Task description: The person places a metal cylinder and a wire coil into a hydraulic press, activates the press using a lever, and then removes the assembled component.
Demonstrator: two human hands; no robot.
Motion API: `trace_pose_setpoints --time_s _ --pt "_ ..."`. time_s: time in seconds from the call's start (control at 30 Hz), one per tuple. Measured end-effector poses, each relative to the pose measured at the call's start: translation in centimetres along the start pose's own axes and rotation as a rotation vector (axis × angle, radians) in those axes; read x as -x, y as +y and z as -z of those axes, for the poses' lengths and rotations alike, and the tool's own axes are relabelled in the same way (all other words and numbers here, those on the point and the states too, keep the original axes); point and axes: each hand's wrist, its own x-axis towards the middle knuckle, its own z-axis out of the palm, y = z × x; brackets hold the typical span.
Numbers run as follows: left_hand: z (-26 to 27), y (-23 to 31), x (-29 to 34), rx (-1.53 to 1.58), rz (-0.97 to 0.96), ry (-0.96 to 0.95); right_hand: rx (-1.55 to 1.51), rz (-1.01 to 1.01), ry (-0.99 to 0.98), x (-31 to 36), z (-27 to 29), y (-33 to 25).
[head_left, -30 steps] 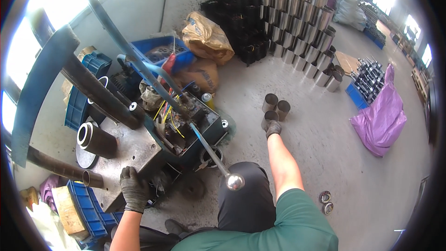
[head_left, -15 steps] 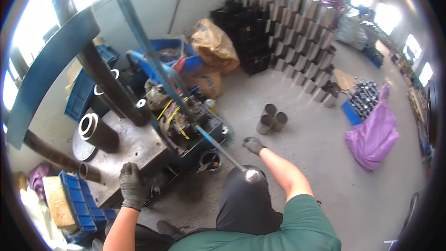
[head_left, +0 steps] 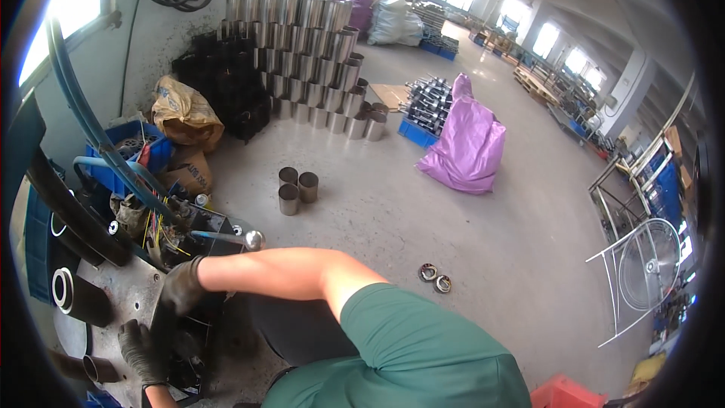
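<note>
Dark gloves cover both my hands. My left hand [head_left: 140, 351] lies on the steel plate [head_left: 124, 310] near its edge, fingers stretched out. Reaching across from the right, my right hand [head_left: 183, 287] is at the plate's near edge beside the left; its fingers are dark and blurred, and whether they hold anything is hidden. A short steel tube [head_left: 100, 369] lies next to my left hand. Farther back on the plate stands a dark cylinder [head_left: 84, 301] with a white ring on its end. A lever with a shiny ball knob [head_left: 254, 240] sticks out just beyond my right forearm.
Three steel tubes [head_left: 288, 199] stand on the floor ahead, before a tall stack of tubes [head_left: 310, 53]. Two metal rings [head_left: 436, 278] lie on the floor at right. Beyond are a purple sack [head_left: 468, 143], a blue crate [head_left: 417, 133] of metal parts and a white fan [head_left: 649, 264].
My view has swung to the right. My right hand has moved from above the floor by my knee to the plate's edge beside my left hand, which stays on the plate.
</note>
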Motion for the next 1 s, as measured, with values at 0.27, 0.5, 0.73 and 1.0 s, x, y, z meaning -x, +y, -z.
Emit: trace_pose_setpoints --time_s 0.27,0.5,0.73,1.0 --pt "-1.2 -6.9 -0.8 0.722 0.331 -0.032 0.324 0.291 1.098 -17.0 4.7 -14.5" --pt "-4.7 -13.8 -0.7 1.207 0.424 0.150 0.366 -0.027 0.331 -28.1 7.9 -18.5" --pt "-3.0 -10.0 -2.8 1.362 0.480 0.254 0.595 -0.124 0.454 -30.3 6.3 -15.4" --pt "-1.0 -8.1 -2.7 1.079 0.528 0.432 0.172 0.212 0.785 -23.1 4.1 -13.2"
